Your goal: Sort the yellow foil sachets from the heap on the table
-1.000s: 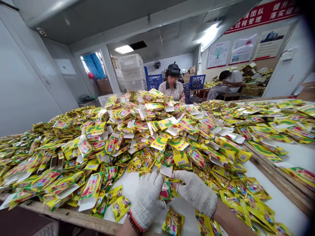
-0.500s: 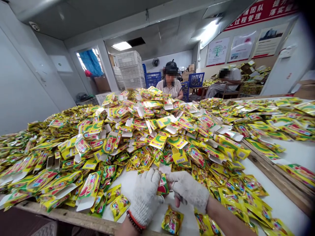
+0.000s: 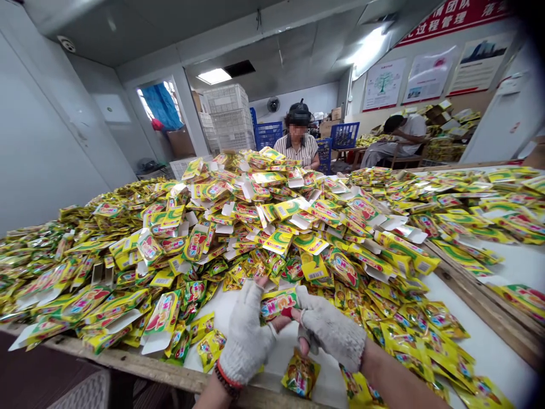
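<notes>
A small yellow and green candy box point(image 3: 277, 304) with colourful lettering lies between my two hands, its front turned up towards me. My left hand point(image 3: 249, 335), in a white fingerless-tip glove, grips the box's left end, the thumb along its lower edge. At the right end, my gloved right hand point(image 3: 330, 326) pinches it with thumb and fingers. Just below the hands, a yellow candy packet point(image 3: 300, 372) lies on the white tabletop. Another packet point(image 3: 212, 347) lies left of my left hand.
A high heap of yellow boxes point(image 3: 276, 210), many with open flaps, rises ahead. Loose packets point(image 3: 417, 341) spread to the right beside a wooden strip point(image 3: 477, 289). A co-worker point(image 3: 298, 139) sits behind the heap; another person point(image 3: 398, 139) sits farther back.
The candy box has turned between my hands, so its lettered front now shows more fully. My left hand has opened out somewhat along it. The view has shifted slightly.
</notes>
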Tool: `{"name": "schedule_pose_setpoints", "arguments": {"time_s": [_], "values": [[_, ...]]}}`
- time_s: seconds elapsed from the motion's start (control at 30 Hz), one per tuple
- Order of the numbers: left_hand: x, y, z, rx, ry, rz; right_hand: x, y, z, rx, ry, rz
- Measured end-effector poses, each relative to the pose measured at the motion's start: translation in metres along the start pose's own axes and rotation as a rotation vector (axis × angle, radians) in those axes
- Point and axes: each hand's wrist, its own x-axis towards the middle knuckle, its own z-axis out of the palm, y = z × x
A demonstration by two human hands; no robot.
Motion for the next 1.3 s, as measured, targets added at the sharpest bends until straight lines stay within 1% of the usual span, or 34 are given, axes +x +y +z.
{"name": "schedule_pose_setpoints", "arguments": {"time_s": [0.03, 0.1, 0.13, 0.2, 0.27, 0.3, 0.37, 0.4, 0.43, 0.47, 0.5, 0.53, 0.57, 0.6, 0.67, 0.73, 0.8, 0.87, 0.93, 1.03, 1.1, 1.17, 1.2, 1.23, 1.27, 1.3], "values": [[0.0, 0.001, -0.005, -0.103, -0.004, -0.074, 0.001, 0.001, -0.001, -0.007, 0.006, -0.022], [0.0, 0.005, -0.013, -0.287, -0.082, -0.203, 0.001, 0.002, -0.003, -0.065, 0.036, -0.038], [0.0, 0.007, -0.015, -0.361, -0.126, -0.246, 0.001, 0.002, -0.003, -0.121, 0.081, -0.043], [-0.003, 0.01, -0.015, -0.465, -0.157, -0.307, 0.001, 0.002, -0.002, -0.263, 0.205, -0.068], [-0.007, 0.012, -0.011, -0.522, -0.19, -0.33, -0.002, 0.001, -0.003, -0.376, 0.301, -0.088], [-0.009, 0.012, -0.008, -0.548, -0.222, -0.318, -0.006, 0.001, -0.006, -0.399, 0.319, -0.086], [-0.009, 0.009, -0.007, -0.587, -0.281, -0.241, -0.018, -0.002, -0.019, -0.379, 0.345, -0.066], [-0.005, 0.006, -0.008, -0.564, -0.278, -0.189, -0.026, -0.004, -0.029, -0.32, 0.389, -0.088], [0.0, 0.002, -0.009, -0.509, -0.245, -0.143, -0.036, -0.007, -0.04, -0.22, 0.463, -0.14], [0.008, -0.003, -0.012, -0.432, -0.194, -0.11, -0.047, -0.01, -0.052, -0.081, 0.563, -0.224], [0.019, -0.009, -0.014, -0.33, -0.132, -0.091, -0.057, -0.014, -0.064, 0.105, 0.691, -0.346], [0.03, -0.014, -0.015, -0.252, -0.083, -0.089, -0.065, -0.018, -0.072, 0.278, 0.776, -0.443], [0.043, -0.019, -0.015, -0.207, -0.057, -0.085, -0.071, -0.023, -0.077, 0.399, 0.808, -0.501], [0.055, -0.023, -0.013, -0.172, -0.049, -0.081, -0.073, -0.027, -0.078, 0.469, 0.805, -0.524], [0.078, -0.026, -0.004, -0.116, -0.057, -0.062, -0.067, -0.033, -0.067, 0.445, 0.692, -0.453], [0.096, -0.025, 0.009, -0.057, -0.068, -0.062, -0.046, -0.034, -0.045, 0.326, 0.539, -0.33], [0.106, -0.023, 0.019, -0.01, -0.073, -0.101, -0.019, -0.028, -0.022, 0.2, 0.421, -0.253], [0.107, -0.023, 0.02, 0.01, -0.068, -0.161, 0.006, -0.017, -0.008, 0.083, 0.371, -0.207], [0.099, -0.025, 0.013, -0.009, -0.067, -0.204, 0.022, -0.004, -0.003, -0.029, 0.37, -0.179], [0.075, -0.026, -0.002, -0.093, -0.118, -0.216, 0.029, 0.008, -0.002, -0.134, 0.403, -0.176], [0.055, -0.02, -0.008, -0.191, -0.199, -0.193, 0.028, 0.01, -0.002, -0.164, 0.394, -0.189], [0.038, -0.012, -0.009, -0.322, -0.302, -0.143, 0.024, 0.007, -0.001, -0.205, 0.343, -0.185], [0.031, -0.007, -0.009, -0.356, -0.333, -0.116, 0.022, 0.005, 0.0, -0.234, 0.316, -0.18], [0.026, -0.003, -0.01, -0.339, -0.334, -0.095, 0.021, 0.003, -0.001, -0.262, 0.304, -0.177], [0.023, 0.0, -0.011, -0.256, -0.308, -0.084, 0.019, 0.001, -0.002, -0.29, 0.303, -0.184], [0.021, 0.003, -0.013, -0.11, -0.271, -0.078, 0.017, 0.0, -0.004, -0.312, 0.308, -0.205]]}}
